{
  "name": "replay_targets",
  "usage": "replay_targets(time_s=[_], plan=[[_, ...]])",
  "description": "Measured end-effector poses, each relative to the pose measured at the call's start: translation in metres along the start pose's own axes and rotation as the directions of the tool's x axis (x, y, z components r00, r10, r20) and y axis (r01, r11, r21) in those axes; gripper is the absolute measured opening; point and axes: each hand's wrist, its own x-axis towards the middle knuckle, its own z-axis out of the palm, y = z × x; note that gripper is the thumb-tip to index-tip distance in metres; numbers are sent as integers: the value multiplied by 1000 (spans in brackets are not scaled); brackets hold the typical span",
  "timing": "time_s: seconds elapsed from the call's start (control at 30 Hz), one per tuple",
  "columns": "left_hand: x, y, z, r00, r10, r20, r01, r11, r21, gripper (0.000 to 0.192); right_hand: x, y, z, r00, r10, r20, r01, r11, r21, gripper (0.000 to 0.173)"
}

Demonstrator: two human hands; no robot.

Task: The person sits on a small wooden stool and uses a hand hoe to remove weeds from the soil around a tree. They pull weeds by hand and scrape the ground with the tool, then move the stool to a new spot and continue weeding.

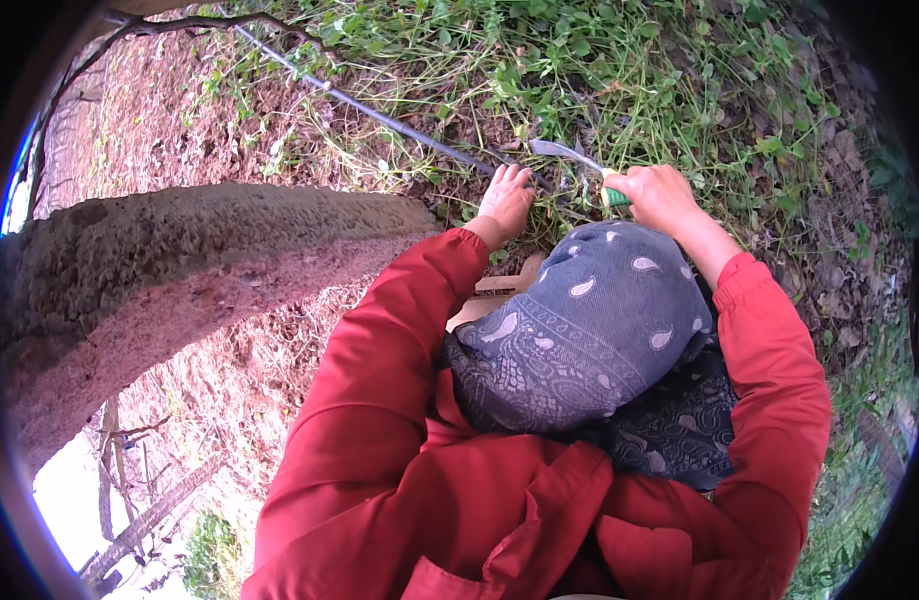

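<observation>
My right hand [658, 196] is closed around the green and pale handle [615, 195] of a small sickle. Its curved metal blade [561, 150] points left, over low weeds [579, 97]. Just left of the blade, my left hand [507, 199] lies back upward at the near end of a long thin grey-blue pole [399, 127]. The fingers reach across the pole's line; whether they grip it or plants under them is hidden. From there the pole runs to the upper left along the ground.
A thick rough trunk or concrete beam [219, 225] spans the left side. A dark bare branch [204, 22] arches at the upper left. Wooden slats [497, 285] show beside my patterned cloth-covered knee [602, 300]. Dry leaf litter [842, 165] lies to the right.
</observation>
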Motion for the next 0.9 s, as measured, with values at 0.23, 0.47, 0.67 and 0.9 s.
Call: replay_targets(time_s=[0.23, 0.47, 0.67, 0.9], plan=[[17, -4, 2, 956, 123, 267, -153, 984, 93, 29, -6, 2, 2, 993, 10, 120, 5, 992, -126, 20], [-3, -5, -11, 908, -59, 415, 126, 983, -135, 32, -22, 36, -42, 967, 255, 15, -228, 889, -398, 15], [-33, -11, -10, 929, -310, 203, 353, 908, -226, 25, -38, 32, -64, 953, 303, -4, -303, 950, -73, 33], [2, -45, 9, 764, -638, -94, 607, 761, -231, 57, -35, -2, -53, 991, 130, -16, -127, 983, 133, 32]])
